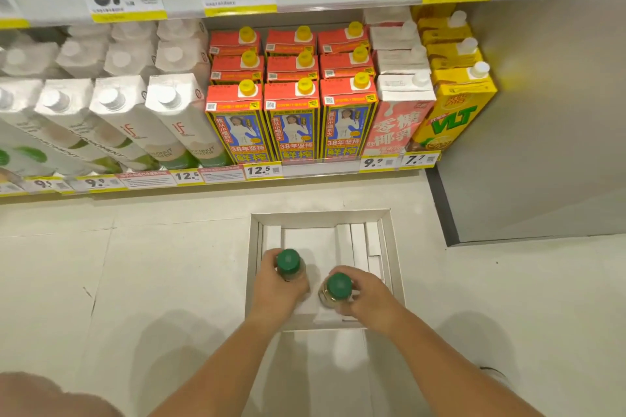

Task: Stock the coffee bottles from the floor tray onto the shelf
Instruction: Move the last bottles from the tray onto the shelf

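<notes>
1. Position: I am looking down on the floor tray point(252, 267), a shallow white cardboard tray on the pale floor in front of the bottom shelf point(216, 179). Both my forearms reach forward and down into it.

2. Left hand point(276, 288): wrapped around the left coffee bottle point(288, 261), fingers closed on its body just under the green cap. The bottle stands upright, long axis vertical, cap pointing at the camera.

3. Right hand point(367, 294): closed likewise on the right coffee bottle point(338, 286), also upright with a green cap. It stands nearer me than the left one; the two bottles are close together but not touching.

4. Whether either bottle has left the tray bottom cannot be told from above.

5. Tray contents: apart from these two, I see only white cardboard inserts point(359, 244) at the far right of the tray. No other bottles are visible.

6. Key relation: the shelf lies straight ahead and above the tray. Each hand already has its own bottle, so neither is nearer.

7. Finding: the visible bottom tier is fully faced with cartons point(291, 122). I see no open slot for coffee bottles here, so I judge the destination is out of view.

8. Judgement: the next move is a vertical lift clear of the tray wall, keeping both bottles upright.
</notes>
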The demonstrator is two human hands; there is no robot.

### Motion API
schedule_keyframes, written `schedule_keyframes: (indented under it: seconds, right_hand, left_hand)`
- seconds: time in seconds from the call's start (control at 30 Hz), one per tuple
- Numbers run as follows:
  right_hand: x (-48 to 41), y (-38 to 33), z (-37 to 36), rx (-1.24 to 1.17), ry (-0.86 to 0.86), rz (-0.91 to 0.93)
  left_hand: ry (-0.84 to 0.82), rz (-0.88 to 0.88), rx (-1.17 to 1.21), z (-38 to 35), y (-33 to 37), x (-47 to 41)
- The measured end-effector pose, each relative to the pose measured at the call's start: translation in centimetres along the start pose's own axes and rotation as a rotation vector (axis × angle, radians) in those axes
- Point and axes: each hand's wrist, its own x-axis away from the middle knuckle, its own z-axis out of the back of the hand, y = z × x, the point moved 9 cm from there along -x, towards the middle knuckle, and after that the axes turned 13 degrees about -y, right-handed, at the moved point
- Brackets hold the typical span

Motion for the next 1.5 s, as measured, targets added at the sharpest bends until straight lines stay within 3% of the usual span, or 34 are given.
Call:
schedule_keyframes:
  seconds: [0.33,0.67,0.97,1.13,1.3,1.5]
  right_hand:
    - [5.8,-17.2,7.3,-0.018,0.152,0.270]
    - [21.5,-38.5,17.9,-0.069,0.435,0.702]
    - [34.9,-52.8,26.1,-0.013,0.744,1.088]
    - [38.8,-58.8,29.2,-0.001,0.898,1.157]
    - [40.2,-61.8,31.4,0.098,1.198,1.081]
    - [37.3,-63.5,34.6,0.095,1.260,0.932]
  left_hand:
    - [-0.141,-0.345,0.069,4.5,18.3,2.5]
    - [-0.280,-0.805,0.210,8.0,44.9,11.7]
    - [-0.194,-1.176,0.116,8.2,65.6,21.5]
    - [-0.162,-1.212,0.059,7.9,71.8,24.0]
    - [-0.112,-1.194,0.028,7.8,73.0,23.9]
    - [-0.082,-1.185,-0.008,7.6,72.2,23.4]
